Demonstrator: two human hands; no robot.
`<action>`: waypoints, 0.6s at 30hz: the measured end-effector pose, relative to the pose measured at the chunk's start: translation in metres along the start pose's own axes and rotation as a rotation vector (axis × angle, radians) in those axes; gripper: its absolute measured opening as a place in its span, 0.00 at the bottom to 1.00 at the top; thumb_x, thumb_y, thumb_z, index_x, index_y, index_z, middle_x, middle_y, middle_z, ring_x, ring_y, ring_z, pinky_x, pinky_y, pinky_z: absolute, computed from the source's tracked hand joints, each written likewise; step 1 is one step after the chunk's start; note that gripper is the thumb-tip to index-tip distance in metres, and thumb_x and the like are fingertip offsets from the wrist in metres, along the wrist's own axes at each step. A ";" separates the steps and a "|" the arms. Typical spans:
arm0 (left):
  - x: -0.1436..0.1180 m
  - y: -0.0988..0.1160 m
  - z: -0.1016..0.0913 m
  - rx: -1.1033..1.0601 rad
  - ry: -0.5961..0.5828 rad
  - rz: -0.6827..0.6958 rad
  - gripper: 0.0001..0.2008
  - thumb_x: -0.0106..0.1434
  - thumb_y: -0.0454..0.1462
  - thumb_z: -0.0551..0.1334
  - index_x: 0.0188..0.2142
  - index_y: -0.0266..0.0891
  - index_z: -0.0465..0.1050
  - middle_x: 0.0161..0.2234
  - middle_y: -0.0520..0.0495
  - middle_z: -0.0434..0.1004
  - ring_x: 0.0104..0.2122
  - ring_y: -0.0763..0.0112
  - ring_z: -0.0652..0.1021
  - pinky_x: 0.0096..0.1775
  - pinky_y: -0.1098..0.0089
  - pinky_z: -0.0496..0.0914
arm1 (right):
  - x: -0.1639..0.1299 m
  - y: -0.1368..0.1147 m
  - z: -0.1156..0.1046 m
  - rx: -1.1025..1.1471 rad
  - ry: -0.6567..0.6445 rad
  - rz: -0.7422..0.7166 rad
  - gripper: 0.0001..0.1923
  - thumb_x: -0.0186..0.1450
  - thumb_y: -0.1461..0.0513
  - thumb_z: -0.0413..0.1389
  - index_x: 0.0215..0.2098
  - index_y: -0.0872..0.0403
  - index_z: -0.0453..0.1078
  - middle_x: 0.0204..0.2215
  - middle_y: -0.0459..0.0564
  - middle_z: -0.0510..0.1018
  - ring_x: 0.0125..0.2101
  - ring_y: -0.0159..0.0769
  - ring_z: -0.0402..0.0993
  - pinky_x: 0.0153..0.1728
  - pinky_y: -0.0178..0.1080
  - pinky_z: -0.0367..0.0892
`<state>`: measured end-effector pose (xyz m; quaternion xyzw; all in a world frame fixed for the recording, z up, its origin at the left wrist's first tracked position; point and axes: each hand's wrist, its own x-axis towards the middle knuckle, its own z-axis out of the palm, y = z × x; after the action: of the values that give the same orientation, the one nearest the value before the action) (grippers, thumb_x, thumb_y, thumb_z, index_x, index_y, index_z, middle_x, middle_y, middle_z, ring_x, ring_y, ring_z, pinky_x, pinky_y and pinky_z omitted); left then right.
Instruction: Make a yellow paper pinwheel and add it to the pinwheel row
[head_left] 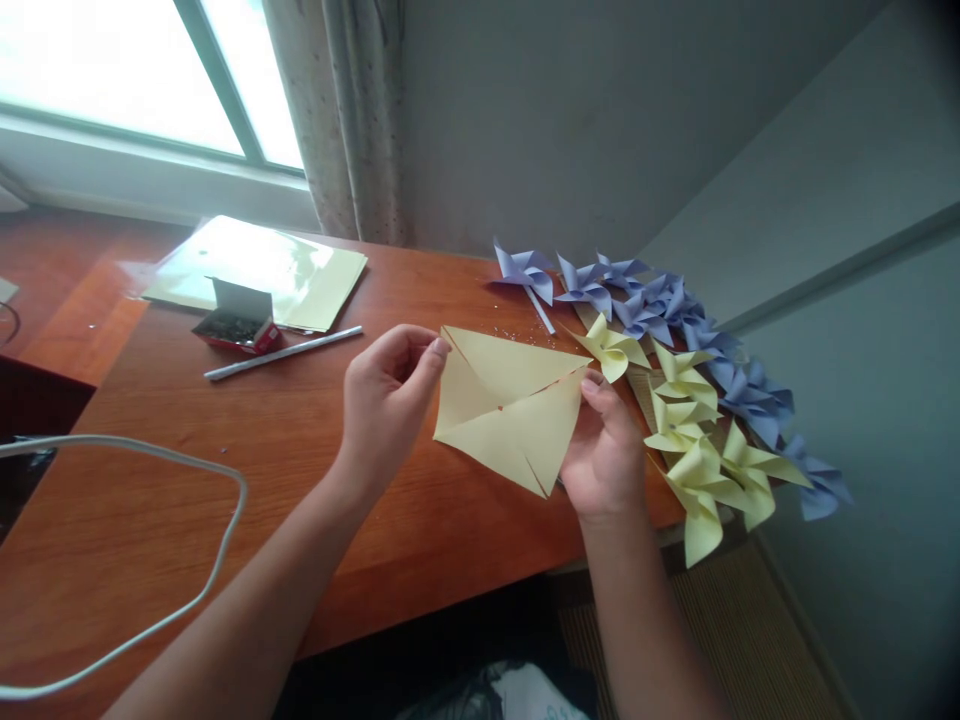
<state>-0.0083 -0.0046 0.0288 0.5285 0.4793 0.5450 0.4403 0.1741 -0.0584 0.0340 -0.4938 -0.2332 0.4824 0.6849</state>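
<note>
We hold a cut yellow paper square (510, 415) above the bench (300, 440): left hand (386, 400) pinching its upper-left corner, right hand (604, 455) gripping its right corner. Right of the square lie yellow pinwheels (697, 440) and blue pinwheels (660, 310); left of it, a white stick (283, 352) and small box (238, 322).

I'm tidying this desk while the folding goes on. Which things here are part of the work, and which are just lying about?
In use:
- yellow paper square, cut along its diagonals, held by left hand and right hand
- finished yellow pinwheels
- finished purple pinwheels

Lying about:
- stack of yellow sheets
- small open box
- white stick
- white cable
</note>
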 end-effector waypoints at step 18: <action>-0.002 -0.007 0.005 -0.246 -0.310 -0.328 0.15 0.62 0.46 0.66 0.44 0.41 0.81 0.34 0.48 0.77 0.26 0.76 0.68 0.27 0.74 0.60 | -0.005 0.001 -0.004 0.018 -0.130 -0.009 0.07 0.58 0.54 0.57 0.34 0.46 0.72 0.37 0.46 0.81 0.38 0.44 0.78 0.39 0.46 0.72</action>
<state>-0.0036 -0.0052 0.0211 0.4633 0.4155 0.4328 0.6522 0.1753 -0.0643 0.0325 -0.4542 -0.2753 0.5124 0.6748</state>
